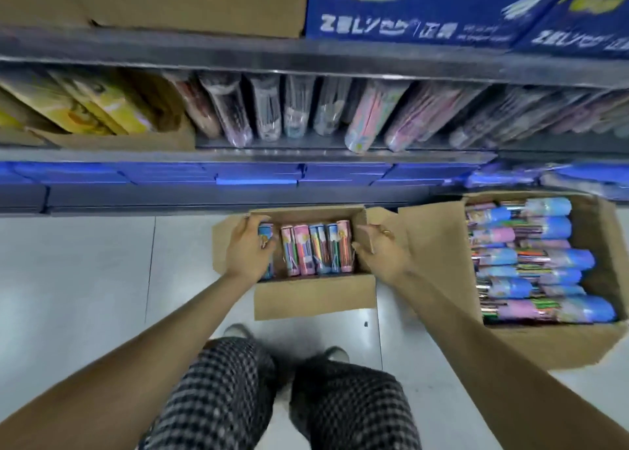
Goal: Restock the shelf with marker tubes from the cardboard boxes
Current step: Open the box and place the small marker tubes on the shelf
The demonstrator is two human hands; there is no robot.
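- Nearest to the camera are the person's legs in checked trousers (238,398), standing on the pale floor (85,279) just in front of the small cardboard box (315,296).
- The small cardboard box is the landmark. It stands open on the floor, and a row of marker tubes (315,250) lies inside it side by side, each with its long axis running from the near wall to the far wall.
- The left hand (250,250) is at the left end of this row. Its fingers curl around the leftmost blue tube (266,245), so this one seems to be gripped.
- The right hand (377,247) is at the right wall of the box, fingers bent loosely toward the row. I cannot tell if it already touches the last pink tube (345,245) or only the flap.
- In my judgement the two hands may close on the row from both ends, and the tubes then must go up and forward.
- To the right of the small box stands a large cardboard box (551,344), full of tubes lying crosswise.
- Behind the small box is the shelf (340,155). Its row of standing packets (306,112) looks rather full, with blue boxes (255,177) on the level under it.
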